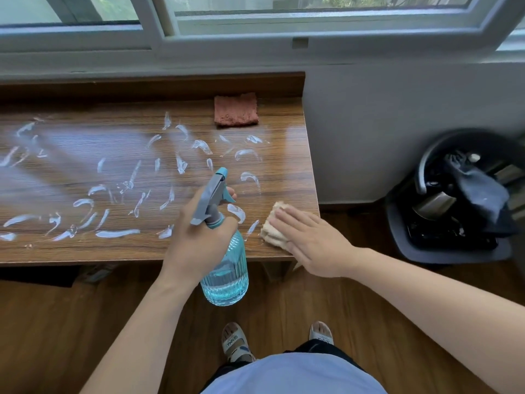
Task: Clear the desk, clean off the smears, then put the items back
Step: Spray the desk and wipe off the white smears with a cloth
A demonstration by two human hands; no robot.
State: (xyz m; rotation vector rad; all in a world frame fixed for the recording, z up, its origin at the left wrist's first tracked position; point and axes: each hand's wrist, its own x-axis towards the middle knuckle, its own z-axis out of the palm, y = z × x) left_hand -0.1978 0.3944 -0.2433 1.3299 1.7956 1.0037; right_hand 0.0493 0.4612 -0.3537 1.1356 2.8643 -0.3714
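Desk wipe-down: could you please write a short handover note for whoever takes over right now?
Left hand grips the spray bottle at the desk's front edge, nozzle pointing over the top.
Right hand lies flat on a beige cloth at the near right corner.
A red cloth lies at the back.
Done: desk cleared except for the cloths.
Left: white smears cover most of the top; wipe them off, then put the items back.

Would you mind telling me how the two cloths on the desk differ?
The reddish cloth lies untouched at the desk's back edge; the beige cloth sits at the front right corner under the flat right hand. The reddish one looks larger. Both are folded and rest on the desk.
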